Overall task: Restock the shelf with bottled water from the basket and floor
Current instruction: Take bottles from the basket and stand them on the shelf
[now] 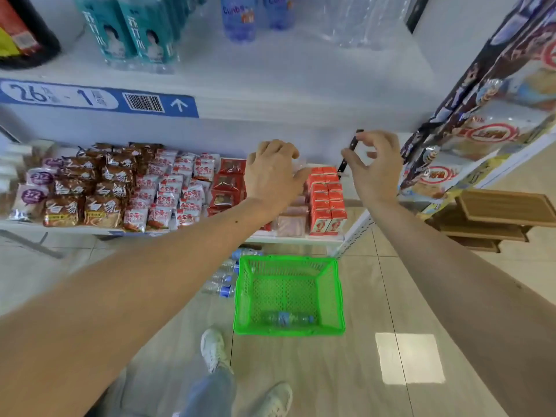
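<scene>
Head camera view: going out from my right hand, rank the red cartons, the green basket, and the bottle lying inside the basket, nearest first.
From the right hand:
1. Red cartons, on the lower shelf just to its left.
2. Green basket, on the floor below.
3. Bottle, lying at the basket's near end, farthest.

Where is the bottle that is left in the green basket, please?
In the head view, the water bottle lies on its side at the near end of the green basket, on the floor below the shelf.
</scene>
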The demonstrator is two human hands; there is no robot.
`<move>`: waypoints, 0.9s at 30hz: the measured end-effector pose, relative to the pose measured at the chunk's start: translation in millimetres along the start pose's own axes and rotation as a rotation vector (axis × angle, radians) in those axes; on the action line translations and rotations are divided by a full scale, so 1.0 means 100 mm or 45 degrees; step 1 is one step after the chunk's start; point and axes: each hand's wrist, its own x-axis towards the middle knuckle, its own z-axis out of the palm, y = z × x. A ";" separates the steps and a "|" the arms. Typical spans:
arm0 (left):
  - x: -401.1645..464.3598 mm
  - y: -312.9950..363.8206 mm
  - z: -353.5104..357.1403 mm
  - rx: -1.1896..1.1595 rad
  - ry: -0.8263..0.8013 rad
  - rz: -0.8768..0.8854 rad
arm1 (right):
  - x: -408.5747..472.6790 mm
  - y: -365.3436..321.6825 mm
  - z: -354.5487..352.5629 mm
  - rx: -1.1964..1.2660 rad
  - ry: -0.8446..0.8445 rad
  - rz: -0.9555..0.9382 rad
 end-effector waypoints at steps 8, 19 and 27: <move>-0.82 -0.65 1.12 0.103 -0.367 -0.185 | -1.15 1.10 0.58 -0.054 -0.330 0.299; -1.90 -1.94 3.19 0.115 -0.802 -0.355 | -2.87 3.24 1.77 -0.268 -0.765 0.606; -2.66 -2.82 4.78 0.043 -1.146 -0.438 | -3.85 4.74 2.55 -0.658 -1.381 0.792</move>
